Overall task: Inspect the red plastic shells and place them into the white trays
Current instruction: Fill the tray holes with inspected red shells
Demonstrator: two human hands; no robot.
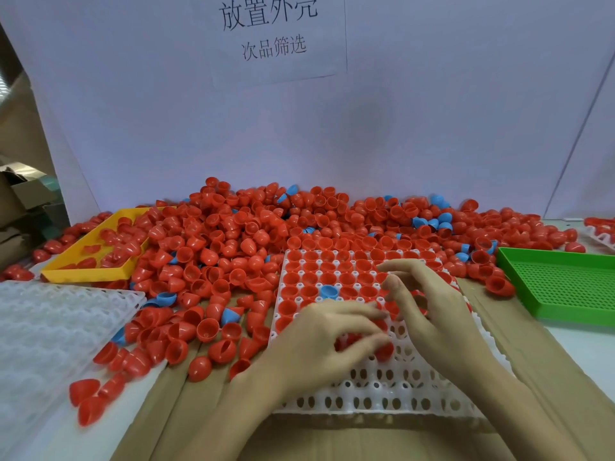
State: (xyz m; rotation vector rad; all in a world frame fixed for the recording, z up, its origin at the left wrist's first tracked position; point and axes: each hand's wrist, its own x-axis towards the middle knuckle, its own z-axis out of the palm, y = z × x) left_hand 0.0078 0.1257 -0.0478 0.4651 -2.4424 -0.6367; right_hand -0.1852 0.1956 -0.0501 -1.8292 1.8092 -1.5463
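Paper sign (278, 34) on the white backboard (432, 111) reads 放置外壳 in large characters, 次品筛选 smaller beneath.

My left hand (319, 341) lies palm down over the middle of the white tray (382, 394), fingers curled around a few red shells (382, 349), fingertips pointing right. My right hand (429, 304) hovers just beside it, tilted thumb-side up, fingers loosely spread and bent, index finger stretched left; whether it grasps a shell I cannot tell.

The tray's far rows are filled with red shells sitting cup-up; one blue shell (327, 291) sits among them. The near rows show bare holes.

A heap of loose shells (233, 234) spreads behind and left of the tray, a few blue ones mixed in. Yellow tray (86, 271) at far left holds some red shells. Green perforated tray (565, 284) at right. Second white tray (50, 324) at near left. Cardboard (366, 440) under the work.
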